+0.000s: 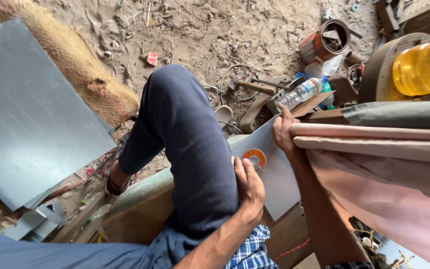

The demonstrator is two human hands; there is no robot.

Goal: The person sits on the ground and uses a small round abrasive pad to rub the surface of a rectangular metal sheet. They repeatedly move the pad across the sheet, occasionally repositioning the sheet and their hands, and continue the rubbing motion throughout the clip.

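The left hand [249, 187] rests on the raised knee in dark blue trousers [185, 144], its fingers curled loosely against the cloth and grasping nothing that shows; just beyond its fingertips a small round disc [254, 159], orange and grey, lies flat on a grey metal sheet [274, 174]; the right hand [283, 132] presses on the far edge of that sheet, fingers bent over it, though whether they clench the edge I cannot tell; the sheet lies tilted across a worn bench [145, 204]. Near the right hand a clear plastic bottle [302, 92] lies on its side, seemingly nearly empty; farther back a rusty orange tin [324, 42] lies tipped over, mouth towards the camera, with a small object inside; at the right edge a yellow jug [424, 67] holds amber liquid; large grey sheets [26, 114] lie on the sandy floor at left, beside a burlap roll [70, 60].
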